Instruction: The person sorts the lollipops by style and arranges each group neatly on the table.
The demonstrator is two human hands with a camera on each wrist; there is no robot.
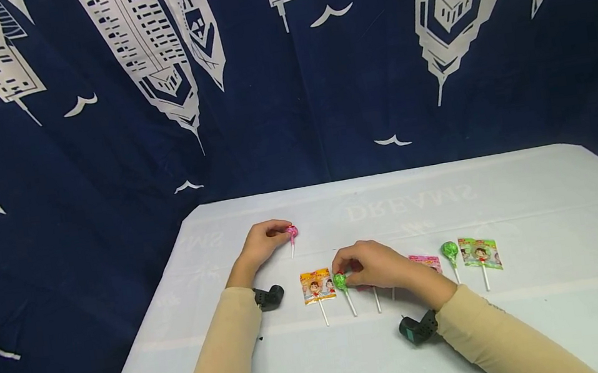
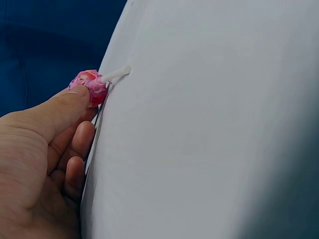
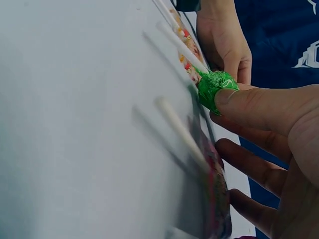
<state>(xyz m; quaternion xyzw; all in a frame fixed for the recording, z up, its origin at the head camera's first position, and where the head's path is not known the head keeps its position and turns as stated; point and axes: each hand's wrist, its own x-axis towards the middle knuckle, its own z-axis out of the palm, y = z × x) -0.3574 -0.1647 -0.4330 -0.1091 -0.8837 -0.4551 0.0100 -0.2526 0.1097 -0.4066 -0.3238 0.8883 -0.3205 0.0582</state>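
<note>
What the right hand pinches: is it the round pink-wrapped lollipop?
No, the right hand pinches a shiny green-wrapped round lollipop.

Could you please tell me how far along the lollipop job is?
Seemingly done: a pink lollipop is away from the row, though the left hand pinches it. In hand: a green lollipop, pinched by the right hand. Probably left: the orange-wrapped lollipop and others in the row.

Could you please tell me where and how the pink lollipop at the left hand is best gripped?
I'd pinch the pink lollipop by its round head, coming from the left, as the left hand does: the head is its broadest part, and the thin stick points toward the bottom of the head view, probably out of the way.
</note>
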